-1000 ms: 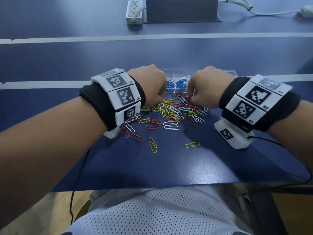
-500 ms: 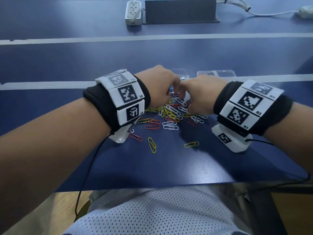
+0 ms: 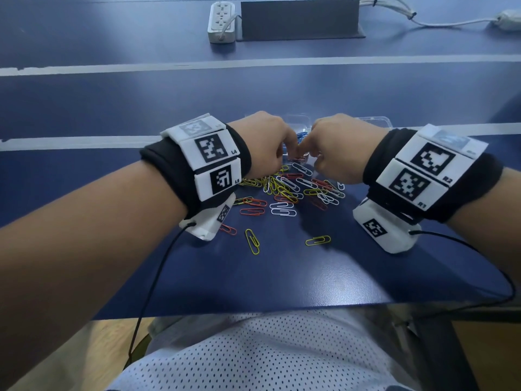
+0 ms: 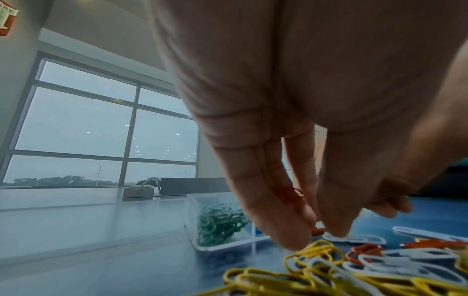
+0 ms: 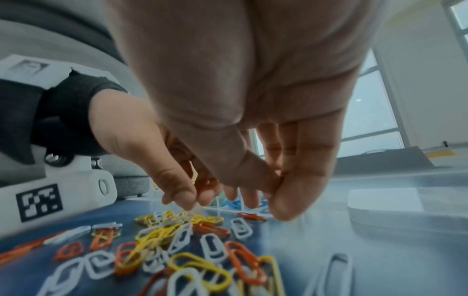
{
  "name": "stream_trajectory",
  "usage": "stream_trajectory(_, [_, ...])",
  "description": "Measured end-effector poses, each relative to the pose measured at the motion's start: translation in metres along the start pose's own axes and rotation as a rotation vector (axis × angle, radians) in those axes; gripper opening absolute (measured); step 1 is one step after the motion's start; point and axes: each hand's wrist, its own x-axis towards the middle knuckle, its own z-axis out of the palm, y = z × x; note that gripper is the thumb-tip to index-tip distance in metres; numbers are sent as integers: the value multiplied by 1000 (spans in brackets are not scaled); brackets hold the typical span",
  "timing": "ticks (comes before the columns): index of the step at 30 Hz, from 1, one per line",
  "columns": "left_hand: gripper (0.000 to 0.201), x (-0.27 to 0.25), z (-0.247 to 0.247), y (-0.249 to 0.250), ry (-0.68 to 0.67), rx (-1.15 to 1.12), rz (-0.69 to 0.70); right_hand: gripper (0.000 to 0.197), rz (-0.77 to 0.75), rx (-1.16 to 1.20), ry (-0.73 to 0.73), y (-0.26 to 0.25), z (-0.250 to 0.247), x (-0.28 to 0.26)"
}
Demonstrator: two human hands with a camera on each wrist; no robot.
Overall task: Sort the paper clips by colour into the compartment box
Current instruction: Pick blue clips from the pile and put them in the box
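Note:
A mixed pile of yellow, white and red paper clips [image 3: 287, 187] lies on the blue table in front of the clear compartment box [image 3: 296, 119]. The box holds blue clips [image 3: 301, 135] and green clips [image 4: 220, 220]. My left hand [image 3: 287, 153] hovers at the pile's far edge, fingers pointing down, holding several red clips [image 4: 287, 195] against its palm. My right hand [image 3: 310, 149] is right beside it, fingertips almost touching. In the right wrist view my right hand [image 5: 278, 190] has its thumb against the forefinger, and no clip shows between them.
Two loose yellow clips [image 3: 251, 241] [image 3: 318, 240] lie nearer to me. A clear plastic lid [image 3: 375, 119] sits right of the box. A power strip [image 3: 222, 19], a dark panel [image 3: 300, 19] and cables [image 3: 423, 21] are at the back. Wrist cables hang over the table's front edge.
The two hands came together from either side of the pile and now meet at its far edge by the box. The left hand moved right, the right hand left.

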Motion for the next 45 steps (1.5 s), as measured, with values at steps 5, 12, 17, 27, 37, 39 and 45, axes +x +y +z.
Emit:
stream_trajectory(5, [31, 3, 1, 3, -62, 43, 15, 39, 19, -85, -18, 3, 1, 0])
stream_trajectory(12, [21, 9, 7, 12, -49, 88, 18, 19, 83, -24, 60, 8, -2, 0])
stream_trajectory(17, [10, 9, 5, 16, -59, 100, 29, 12, 47, -5, 38, 7, 5, 2])
stream_trajectory(27, [6, 5, 1, 11, -60, 29, 49, 15, 99, 239, -17, 21, -7, -7])
stream_trajectory(37, [18, 4, 1, 15, -88, -141, 26, 24, 243, 1004, -118, 33, -1, -12])
stream_trajectory(39, [15, 4, 0, 17, -117, -135, 35, 22, 270, 1203, -187, 35, 0, -12])
stream_trajectory(45, [19, 0, -2, 17, -213, -126, 14, 30, 297, 1313, -181, 34, -1, -10])
